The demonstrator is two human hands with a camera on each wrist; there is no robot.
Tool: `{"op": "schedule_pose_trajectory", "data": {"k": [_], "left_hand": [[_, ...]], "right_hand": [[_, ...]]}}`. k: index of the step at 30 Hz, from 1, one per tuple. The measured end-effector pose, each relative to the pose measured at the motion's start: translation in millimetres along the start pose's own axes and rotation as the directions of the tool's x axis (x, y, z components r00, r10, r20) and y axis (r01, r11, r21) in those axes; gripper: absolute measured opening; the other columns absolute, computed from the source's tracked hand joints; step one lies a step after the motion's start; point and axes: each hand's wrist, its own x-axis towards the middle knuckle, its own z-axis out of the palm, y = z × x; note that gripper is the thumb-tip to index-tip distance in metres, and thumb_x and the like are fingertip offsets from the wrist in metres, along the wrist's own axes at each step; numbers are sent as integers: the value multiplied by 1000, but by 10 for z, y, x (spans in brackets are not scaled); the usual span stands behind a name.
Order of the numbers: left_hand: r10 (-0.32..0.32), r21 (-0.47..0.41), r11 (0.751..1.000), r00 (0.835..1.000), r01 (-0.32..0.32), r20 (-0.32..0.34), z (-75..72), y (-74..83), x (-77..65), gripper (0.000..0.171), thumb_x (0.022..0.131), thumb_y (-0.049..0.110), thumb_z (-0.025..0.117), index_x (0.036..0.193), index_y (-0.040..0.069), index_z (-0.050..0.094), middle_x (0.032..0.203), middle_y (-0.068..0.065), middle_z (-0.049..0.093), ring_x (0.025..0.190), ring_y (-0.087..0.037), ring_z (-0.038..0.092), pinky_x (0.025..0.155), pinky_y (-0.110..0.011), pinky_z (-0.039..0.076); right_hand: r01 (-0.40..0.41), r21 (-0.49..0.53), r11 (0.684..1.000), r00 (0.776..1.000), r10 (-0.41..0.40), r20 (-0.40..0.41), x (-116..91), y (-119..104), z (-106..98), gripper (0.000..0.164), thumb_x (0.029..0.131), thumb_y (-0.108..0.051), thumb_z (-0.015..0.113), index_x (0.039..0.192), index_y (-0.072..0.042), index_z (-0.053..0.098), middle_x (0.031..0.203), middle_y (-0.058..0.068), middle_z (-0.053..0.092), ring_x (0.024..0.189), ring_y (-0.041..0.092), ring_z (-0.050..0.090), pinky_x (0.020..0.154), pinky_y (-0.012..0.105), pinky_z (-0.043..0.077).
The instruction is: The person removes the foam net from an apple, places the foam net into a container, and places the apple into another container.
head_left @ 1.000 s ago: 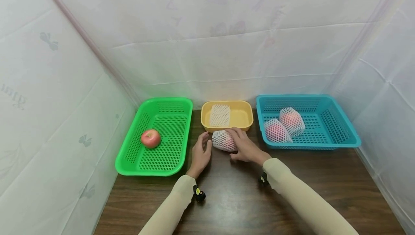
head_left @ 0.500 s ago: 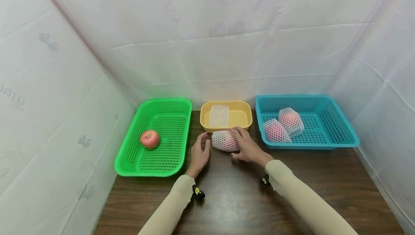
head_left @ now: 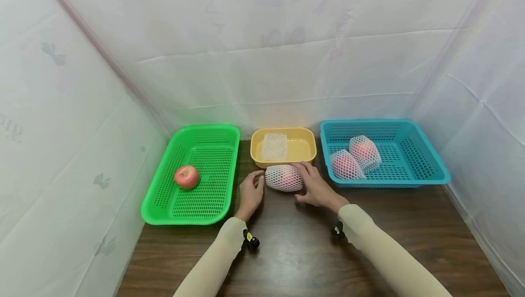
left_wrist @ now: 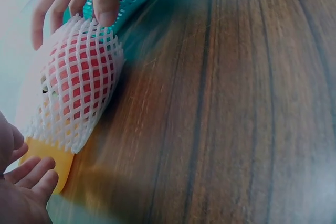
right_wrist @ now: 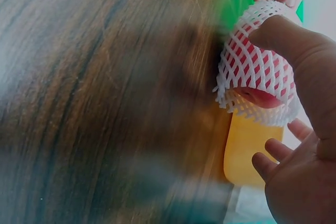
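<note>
An apple in a white foam net (head_left: 283, 178) lies on its side on the brown table, between my two hands. Red skin shows through the mesh (left_wrist: 84, 72); one end of the net gapes, baring some apple (right_wrist: 257, 98). My right hand (head_left: 317, 190) is at the right end of the net, fingers spread, index fingertip right at its upper edge and thumb lower, off to the side. My left hand (head_left: 251, 194) is beside the left end, fingers loosely bent with nothing between them.
A green basket (head_left: 147, 206) at left holds a bare apple (head_left: 187, 177). Behind the hands, a yellow tray (head_left: 301, 149) contains flat foam netting (head_left: 275, 146). At right, a blue basket (head_left: 422, 151) holds two netted apples (head_left: 365, 151). White cloth (head_left: 262, 78) hangs behind.
My right hand has eased back to the right, showing more of the netted apple. My left fingers and thumb have drawn closer together. The head view has shifted slightly.
</note>
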Motion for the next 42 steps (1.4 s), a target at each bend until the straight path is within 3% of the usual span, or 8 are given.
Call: {"op": "schedule_pose_trajectory", "data": {"k": [7, 17, 23, 28, 34, 42], "left_hand": [[5, -34, 999, 1000, -5, -3, 15, -9, 30, 16, 97, 2, 69, 111, 1, 75, 106, -14, 75, 98, -27, 74, 85, -38, 60], [-8, -68, 998, 1000, 9, 16, 66, 61, 56, 9, 92, 3, 75, 99, 5, 80, 100, -9, 78, 92, -22, 75, 80, -35, 61], [-16, -137, 990, 998, 24, 62, 139, 91, 83, 13, 90, 0, 77, 102, 2, 79, 105, -10, 77, 97, -22, 75, 84, -30, 60], [66, -175, 984, 991, -45, 113, 200, 98, 95, 27, 86, -6, 78, 111, 0, 77, 119, -13, 74, 109, -27, 72, 90, -33, 58], [193, -85, 980, 956, -178, 221, 262, 147, 116, 40, 82, -9, 80, 121, 0, 72, 135, -12, 66, 125, -27, 64, 98, -38, 55], [294, 63, 937, 874, -343, 388, 318, 227, 144, 60, 79, -3, 85, 135, -2, 62, 146, -17, 57, 138, -31, 52, 112, -43, 43]], "right_hand": [[-31, 3, 1000, 1000, 31, -6, -29, 19, -2, 102, 78, -21, 91, 157, -21, 27, 155, 11, 29, 138, 35, 35, 110, 58, 41], [-48, -2, 999, 999, 48, -8, -74, 73, -4, 103, 77, -22, 91, 157, -17, 27, 157, 13, 28, 139, 35, 35, 111, 57, 41], [-54, -8, 998, 998, 54, -10, -98, 99, 0, 102, 77, -21, 91, 157, -16, 27, 157, 15, 28, 139, 37, 35, 112, 56, 40], [-53, -17, 998, 998, 53, -20, -117, 114, -1, 103, 77, -20, 91, 157, -15, 27, 157, 17, 27, 138, 38, 35, 112, 57, 40], [-54, -1, 999, 998, 54, -31, -143, 123, -3, 103, 76, -20, 91, 157, -15, 27, 156, 17, 27, 137, 39, 35, 111, 57, 40], [-70, 17, 997, 997, 71, -38, -173, 148, 2, 105, 77, -19, 90, 159, -14, 24, 156, 18, 25, 139, 39, 33, 111, 59, 39]]}}
